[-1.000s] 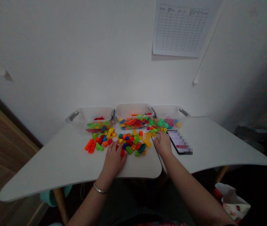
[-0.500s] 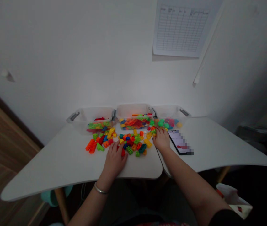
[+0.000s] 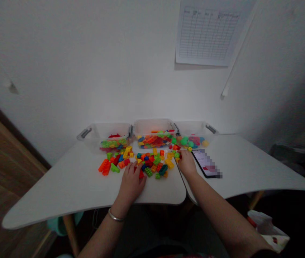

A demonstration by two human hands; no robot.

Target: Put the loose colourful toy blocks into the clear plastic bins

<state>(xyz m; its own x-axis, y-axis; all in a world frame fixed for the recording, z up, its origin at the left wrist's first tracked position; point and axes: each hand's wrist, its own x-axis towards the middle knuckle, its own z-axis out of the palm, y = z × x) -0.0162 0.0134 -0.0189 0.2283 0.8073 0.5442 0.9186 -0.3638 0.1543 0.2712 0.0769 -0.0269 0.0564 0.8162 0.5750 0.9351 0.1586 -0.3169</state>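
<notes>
Loose toy building bricks in many colours lie in a spread-out pile (image 3: 147, 159) on the white table. My left hand (image 3: 132, 180) rests at the near edge of the pile, its fingers apart over a red brick (image 3: 141, 174). A green studded brick (image 3: 148, 172) lies just right of that hand. My right hand (image 3: 187, 165) is at the right edge of the pile with its fingers curled. Small green and yellow bricks (image 3: 177, 156) are at its fingertips; whether it grips one is hidden. A small yellow round piece (image 3: 190, 149) lies just beyond this hand.
Three clear bins stand along the wall: the left bin (image 3: 109, 128) and middle bin (image 3: 153, 125) hold bricks, the right bin (image 3: 192, 127) rounded coloured pieces. A phone (image 3: 204, 165) lies right of my right hand. A seam (image 3: 183, 181) divides the two tabletops.
My right hand has drawn slightly towards me and right, its fingers now more curled. The small yellow round piece beyond it shows more clearly. My left hand has stayed in place.
</notes>
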